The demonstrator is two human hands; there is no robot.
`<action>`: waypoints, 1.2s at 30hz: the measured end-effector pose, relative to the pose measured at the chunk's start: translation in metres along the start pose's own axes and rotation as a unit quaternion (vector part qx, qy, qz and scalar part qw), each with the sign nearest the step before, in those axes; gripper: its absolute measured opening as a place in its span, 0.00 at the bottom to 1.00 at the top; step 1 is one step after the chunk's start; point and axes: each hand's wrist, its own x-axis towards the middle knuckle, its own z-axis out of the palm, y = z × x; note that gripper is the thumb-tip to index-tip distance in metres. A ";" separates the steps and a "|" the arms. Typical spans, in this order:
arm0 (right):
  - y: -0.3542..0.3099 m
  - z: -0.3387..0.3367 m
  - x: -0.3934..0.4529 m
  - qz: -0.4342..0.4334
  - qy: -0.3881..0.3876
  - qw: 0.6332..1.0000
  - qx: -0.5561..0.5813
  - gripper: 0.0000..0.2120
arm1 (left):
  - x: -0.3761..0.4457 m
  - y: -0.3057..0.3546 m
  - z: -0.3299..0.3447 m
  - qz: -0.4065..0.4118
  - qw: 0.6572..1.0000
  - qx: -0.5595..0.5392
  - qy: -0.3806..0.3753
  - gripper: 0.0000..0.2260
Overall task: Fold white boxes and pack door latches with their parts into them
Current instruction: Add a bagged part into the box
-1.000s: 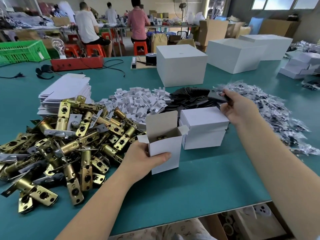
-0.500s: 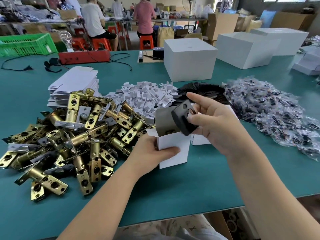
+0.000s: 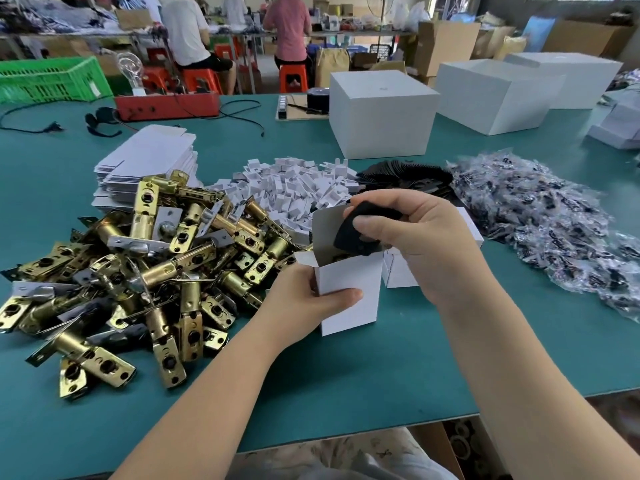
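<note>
Head view: left hand (image 3: 304, 299) gripped an open white box (image 3: 346, 292), right hand (image 3: 415, 237) pinched a black plate (image 3: 349, 230) above it, beside heaped brass latches (image 3: 145, 271) on a green table (image 3: 381, 375).

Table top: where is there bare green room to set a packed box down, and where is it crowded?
Bare table runs along the near edge, in front of the open white box and between the forearms. Another bare strip lies left of the flat box blanks. Crowded: latch pile, white inserts, black plates, bagged parts.
</note>
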 end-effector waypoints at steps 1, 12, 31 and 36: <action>0.000 0.002 0.000 -0.018 -0.011 1.000 -0.023 0.12 | 0.000 0.000 0.000 -0.002 1.000 0.001 0.003 0.17; 0.004 0.009 0.006 -0.103 -0.025 0.992 -0.071 0.15 | 0.001 -0.001 0.000 -0.013 1.000 -0.009 0.004 0.17; -0.005 0.000 0.000 -0.041 -0.102 0.946 -0.305 0.15 | 0.000 0.001 0.001 -0.017 1.000 -0.007 0.008 0.20; 0.003 -0.002 -0.005 -0.082 -0.056 0.946 -0.309 0.16 | 0.000 0.002 0.001 -0.020 1.000 -0.006 0.002 0.18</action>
